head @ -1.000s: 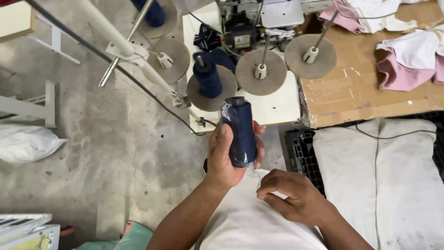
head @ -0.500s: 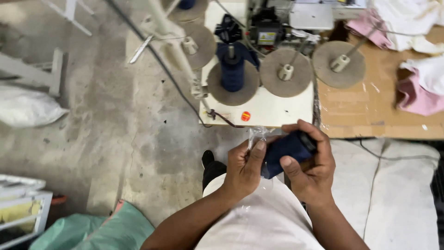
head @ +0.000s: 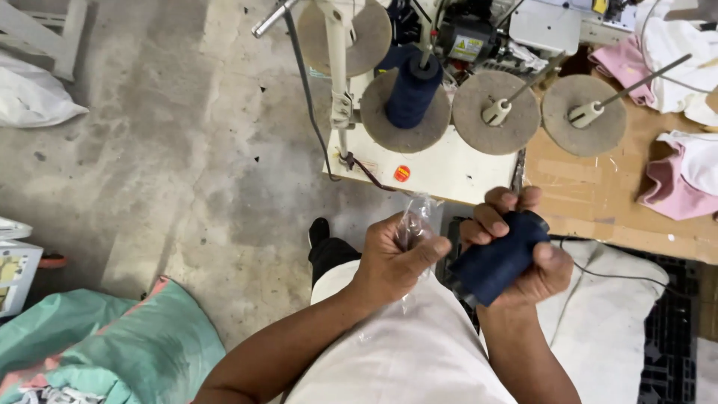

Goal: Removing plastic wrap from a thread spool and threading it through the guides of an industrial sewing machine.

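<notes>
Above a grey concrete floor (head: pixel 187 150), the right hand (head: pixel 516 254) grips a dark blue thread cone (head: pixel 497 258), the left hand (head: pixel 396 258) pinches its clear plastic wrapper (head: pixel 415 217), and another blue cone (head: pixel 413 90) sits on the thread stand (head: pixel 449 168).

Even, soft daylight-type light, fairly bright, no hard glare. Shadows weak: faint ones under the round tan felt discs (head: pixel 496 112) and the white stand plate (head: pixel 441 168). Grey concrete floor (head: pixel 172 150) lit evenly, w/ mottled stains. Slight motion blur on the crumpled clear plastic wrap (head: pixel 415 217). Wide-angle bend at edges; corners softer. Dark navy thread cone (head: pixel 495 258) loses surface detail, reads almost flat.
</notes>
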